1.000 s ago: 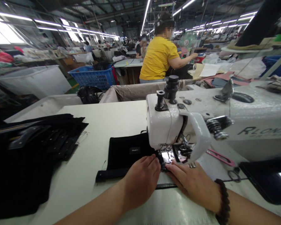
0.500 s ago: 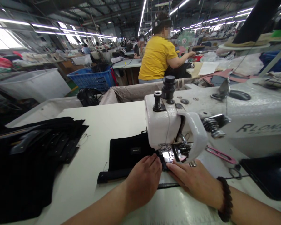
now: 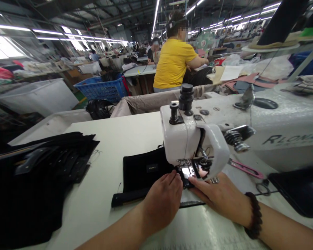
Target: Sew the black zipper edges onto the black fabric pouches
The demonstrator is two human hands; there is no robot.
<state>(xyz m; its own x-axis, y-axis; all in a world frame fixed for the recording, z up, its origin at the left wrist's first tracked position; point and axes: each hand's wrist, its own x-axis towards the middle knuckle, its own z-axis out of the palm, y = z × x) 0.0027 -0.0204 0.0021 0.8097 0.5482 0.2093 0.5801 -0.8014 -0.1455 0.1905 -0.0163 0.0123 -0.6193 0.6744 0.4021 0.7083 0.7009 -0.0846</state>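
1. Sewing hall behind; pale counter [image 3: 94,215] in front. Far side: person in a yellow shirt [image 3: 170,64], blue basket [image 3: 101,89].
2. Black cloth [image 3: 138,177] lies flat on the counter, long axis left to right; right end runs under the white sewing machine [image 3: 178,139].
3. Left hand [image 3: 163,199]: fingers together, slightly bent, resting on the near right part of the cloth; most of the cloth extends left and far from it. Thumb hidden; pinch or flat press not determinable.
4. Right hand [image 3: 219,191]: fingertips at the cloth's right end, partly covered by machine parts; grip unclear.
5. Left hand nearer the bulk of the cloth; machine stands just beyond both hands, limiting room there.
6. Cloth stack [image 3: 31,205] well left; pink tool [image 3: 246,169] and dark screen [image 3: 299,191] right.
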